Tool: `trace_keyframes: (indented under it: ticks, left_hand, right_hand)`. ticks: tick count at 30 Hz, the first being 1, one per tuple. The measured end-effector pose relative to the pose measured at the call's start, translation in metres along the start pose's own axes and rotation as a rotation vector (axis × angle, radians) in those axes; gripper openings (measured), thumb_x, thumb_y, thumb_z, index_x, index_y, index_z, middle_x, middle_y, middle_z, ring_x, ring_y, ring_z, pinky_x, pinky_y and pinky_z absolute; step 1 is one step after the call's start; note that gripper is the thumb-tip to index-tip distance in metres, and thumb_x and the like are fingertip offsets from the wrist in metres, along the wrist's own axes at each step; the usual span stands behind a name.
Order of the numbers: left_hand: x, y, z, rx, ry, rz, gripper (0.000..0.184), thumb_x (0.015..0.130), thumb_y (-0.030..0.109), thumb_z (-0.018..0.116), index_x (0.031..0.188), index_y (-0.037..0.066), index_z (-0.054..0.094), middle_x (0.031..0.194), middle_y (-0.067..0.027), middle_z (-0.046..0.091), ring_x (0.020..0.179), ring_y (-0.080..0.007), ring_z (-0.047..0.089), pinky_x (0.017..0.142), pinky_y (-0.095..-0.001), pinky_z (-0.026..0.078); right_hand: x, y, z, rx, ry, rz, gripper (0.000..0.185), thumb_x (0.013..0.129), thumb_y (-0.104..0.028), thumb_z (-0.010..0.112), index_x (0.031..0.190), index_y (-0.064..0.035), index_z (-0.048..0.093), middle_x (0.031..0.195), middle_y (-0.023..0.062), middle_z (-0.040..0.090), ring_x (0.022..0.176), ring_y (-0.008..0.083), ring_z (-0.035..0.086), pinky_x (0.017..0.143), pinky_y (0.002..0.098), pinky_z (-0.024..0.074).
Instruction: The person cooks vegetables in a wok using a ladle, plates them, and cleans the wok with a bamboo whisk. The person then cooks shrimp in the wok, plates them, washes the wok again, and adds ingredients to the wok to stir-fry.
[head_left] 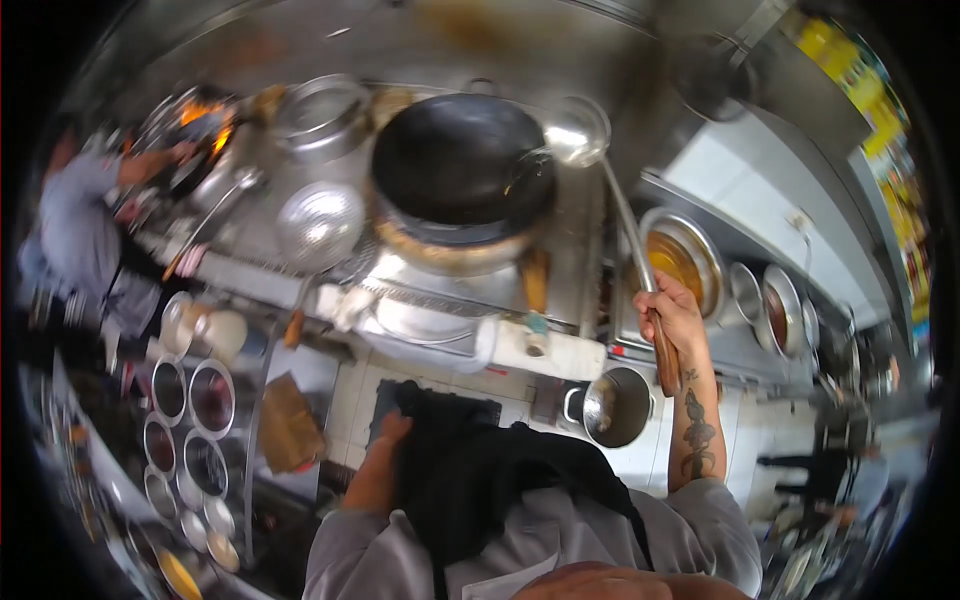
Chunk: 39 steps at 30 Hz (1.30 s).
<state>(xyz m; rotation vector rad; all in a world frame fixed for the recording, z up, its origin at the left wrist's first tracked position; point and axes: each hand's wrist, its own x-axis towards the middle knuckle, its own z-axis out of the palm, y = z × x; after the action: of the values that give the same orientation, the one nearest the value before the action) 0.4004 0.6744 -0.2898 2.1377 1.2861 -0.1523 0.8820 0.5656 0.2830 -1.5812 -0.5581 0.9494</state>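
My right hand is closed round the wooden handle of a long metal ladle. The ladle's bowl is raised at the right rim of a large black wok, which sits on the stove, and thin streaks of liquid show beside the bowl. Below my right hand lies a metal bowl of orange-brown liquid. My left hand hangs low by my black apron; it is partly in view and blurred, and its fingers cannot be made out.
A perforated strainer lies left of the wok, below a metal pan. A co-worker stands at the far left by a flaming wok. Several metal containers are at lower left. A pot stands below the counter.
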Motion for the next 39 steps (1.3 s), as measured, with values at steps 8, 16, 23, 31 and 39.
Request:
trace_keyframes:
  ticks: [8, 16, 23, 31, 39]
  left_hand:
    - [-0.290, -0.086, -0.004, -0.325, 0.445, -0.628, 0.042, 0.078, 0.023, 0.056, 0.106, -0.007, 0.061, 0.097, -0.0313, 0.062, 0.096, -0.0453, 0.059, 0.083, -0.0479, 0.048]
    - [-0.419, 0.044, -0.066, -0.659, 1.393, -1.134, 0.034, 0.078, 0.012, 0.060, 0.109, -0.003, 0.061, 0.092, -0.0220, 0.065, 0.085, -0.0331, 0.064, 0.079, -0.0383, 0.050]
    - [-0.613, 0.052, -0.098, -0.412, 2.043, -1.341, 0.022, 0.084, 0.007, 0.057, 0.104, -0.003, 0.060, 0.082, -0.0118, 0.061, 0.069, -0.0211, 0.057, 0.066, -0.0306, 0.048]
    - [-0.910, 0.014, 0.025, -0.085, 1.721, -2.074, 0.032, 0.081, 0.018, 0.051, 0.097, -0.008, 0.061, 0.094, -0.0276, 0.063, 0.090, -0.0401, 0.061, 0.080, -0.0444, 0.047]
    - [-0.934, 0.012, 0.044, -0.476, 1.520, -2.061, 0.018, 0.076, 0.014, 0.057, 0.075, -0.003, 0.063, 0.071, -0.0201, 0.063, 0.071, -0.0312, 0.066, 0.067, -0.0414, 0.053]
  right_hand:
    - [0.050, 0.014, 0.064, -0.354, -0.154, -0.291, 0.047, 0.083, -0.008, 0.053, 0.130, -0.0055, 0.049, 0.073, -0.0011, 0.056, 0.053, 0.0069, 0.048, 0.044, 0.0220, 0.0394]
    - [0.164, 0.092, 0.077, -0.836, -0.241, -0.274, 0.010, 0.084, -0.003, 0.044, 0.090, 0.0019, 0.050, 0.057, 0.0080, 0.048, 0.040, 0.0172, 0.047, 0.032, 0.0338, 0.0357]
    - [0.152, 0.133, 0.192, -1.133, -0.314, -0.080, 0.008, 0.087, -0.003, 0.046, 0.079, -0.0017, 0.046, 0.059, 0.0064, 0.047, 0.046, 0.0159, 0.046, 0.041, 0.0316, 0.0392]
    - [0.075, 0.153, 0.289, -0.914, -0.468, -0.168, 0.009, 0.088, -0.003, 0.046, 0.079, -0.0023, 0.046, 0.060, 0.0060, 0.047, 0.048, 0.0154, 0.046, 0.043, 0.0308, 0.0393]
    - [0.042, 0.151, 0.318, -0.689, -0.523, -0.195, 0.010, 0.088, -0.004, 0.046, 0.078, -0.0028, 0.046, 0.060, 0.0055, 0.046, 0.050, 0.0150, 0.046, 0.045, 0.0300, 0.0394]
